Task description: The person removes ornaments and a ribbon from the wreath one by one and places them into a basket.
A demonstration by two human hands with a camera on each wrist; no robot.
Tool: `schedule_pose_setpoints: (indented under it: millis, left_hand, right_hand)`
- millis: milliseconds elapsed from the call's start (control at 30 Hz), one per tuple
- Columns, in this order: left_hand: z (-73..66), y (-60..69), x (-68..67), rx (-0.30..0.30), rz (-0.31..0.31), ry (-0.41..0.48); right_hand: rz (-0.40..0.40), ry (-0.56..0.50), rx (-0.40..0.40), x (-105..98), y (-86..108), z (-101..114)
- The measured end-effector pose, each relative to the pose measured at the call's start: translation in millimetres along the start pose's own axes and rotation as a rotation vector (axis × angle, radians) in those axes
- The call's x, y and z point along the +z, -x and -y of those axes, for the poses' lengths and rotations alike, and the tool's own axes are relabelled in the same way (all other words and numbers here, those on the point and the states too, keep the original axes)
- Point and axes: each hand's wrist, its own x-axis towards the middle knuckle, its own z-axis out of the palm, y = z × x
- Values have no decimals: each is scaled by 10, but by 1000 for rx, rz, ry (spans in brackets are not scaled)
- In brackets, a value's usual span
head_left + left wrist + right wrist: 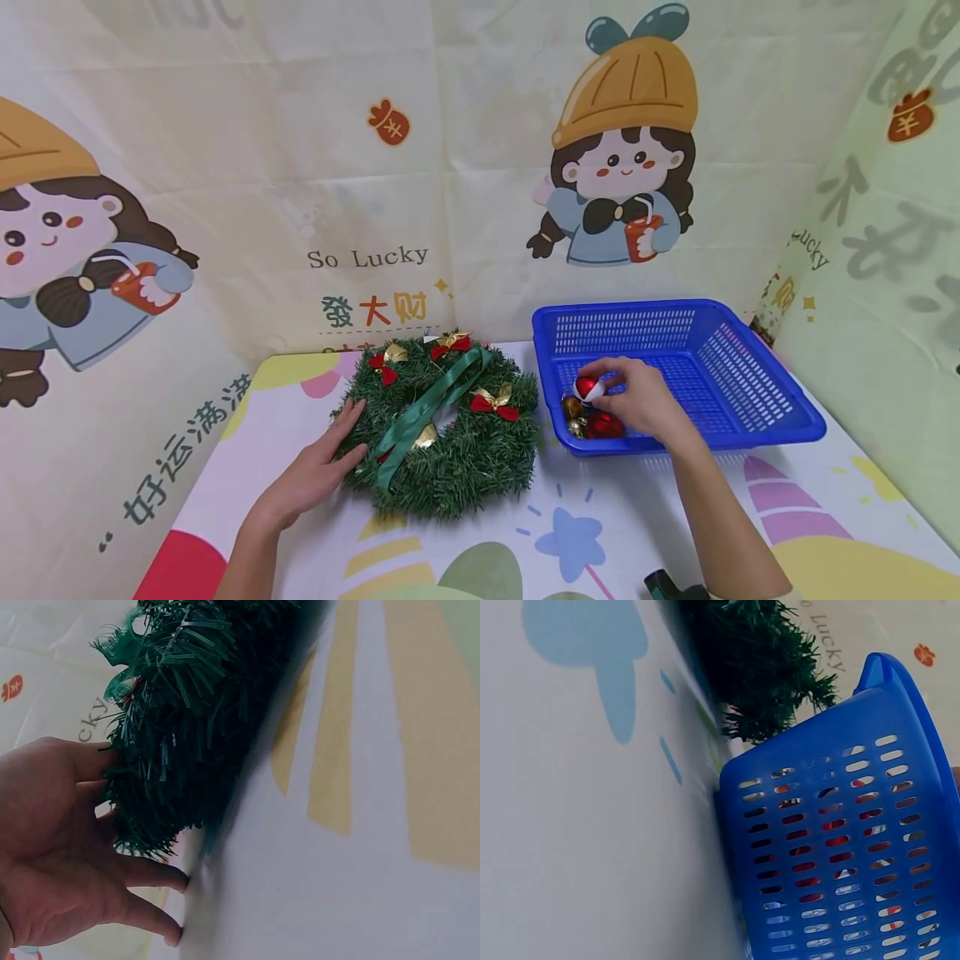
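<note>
A green Christmas wreath (465,479) lies on the table, with red and gold bows and a green ribbon across it. My left hand (315,475) rests against its left edge, fingers spread and fairly straight; the left wrist view shows the fingers beside the wreath's needles (187,742). Over the left part of a blue plastic basket (750,437), my right hand (645,402) pinches a red and white bauble (588,387). Below that bauble, inside the basket, are a red bauble (606,425) and smaller gold-brown ones (572,407). In the right wrist view, the basket wall (817,761) hides most of that hand.
A printed cloth backdrop (480,183) rises behind the wreath and basket. The table cover (285,400) has colourful patterns. Near the right forearm, a dark object (671,587) shows at the bottom edge, cut off by the frame.
</note>
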Motion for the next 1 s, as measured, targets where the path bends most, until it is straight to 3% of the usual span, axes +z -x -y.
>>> schedule_pose_setpoints:
  millis: [300, 1000]
  left_hand:
    - [-17, 5, -15, 5, 2, 3]
    - [-27, 5, -4, -9, 8, 5]
  right_hand:
    - [44, 49, -7, 47, -18, 5]
    - [9, 76, -30, 63, -27, -7]
